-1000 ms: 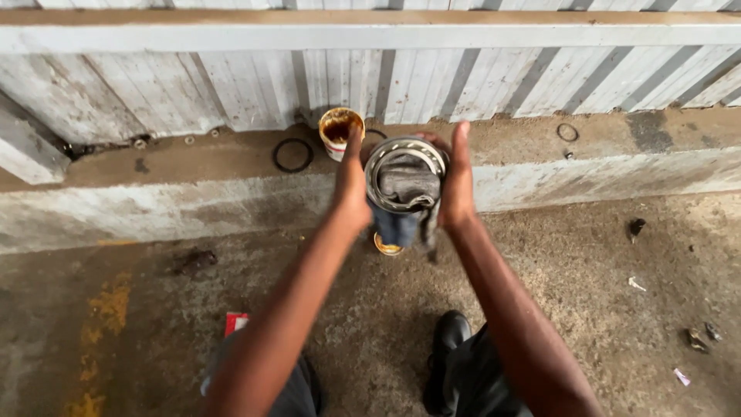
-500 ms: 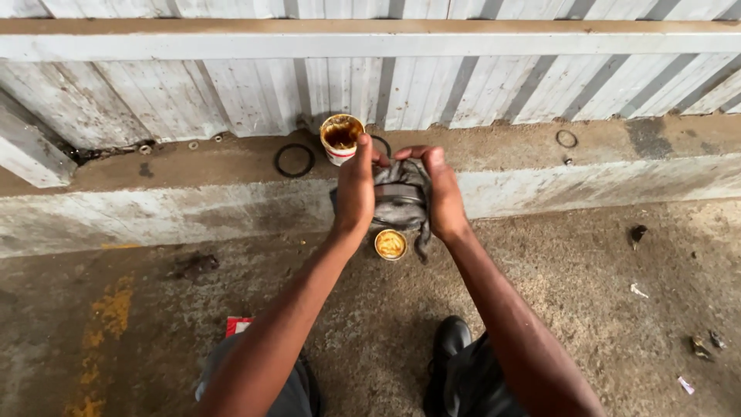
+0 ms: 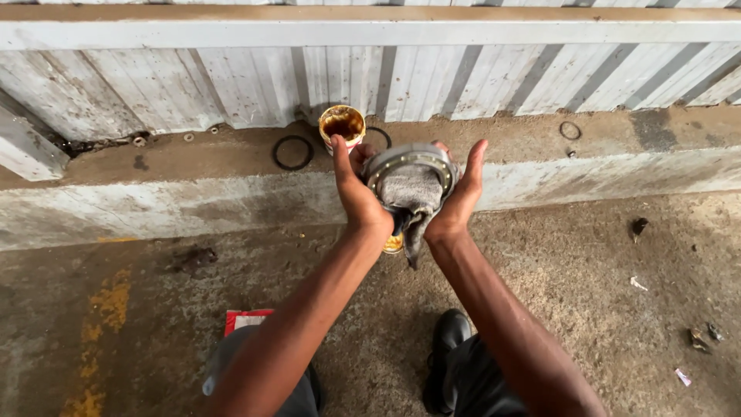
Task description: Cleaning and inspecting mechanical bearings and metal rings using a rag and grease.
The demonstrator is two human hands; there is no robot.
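The left hand (image 3: 356,193) and right hand (image 3: 457,199) press flat-palmed on a round metal bearing (image 3: 411,166) wrapped in grey rag (image 3: 409,202), at 12 o'clock above the concrete ledge (image 3: 193,166). It seems heavy, stiff, greasy; hold the outer rim.

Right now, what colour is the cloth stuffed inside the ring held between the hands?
Grey, the cloth inside the metal ring; head view.

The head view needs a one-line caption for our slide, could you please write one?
Left hand and right hand hold a cloth-stuffed bearing ring before a grease tub on the ledge.
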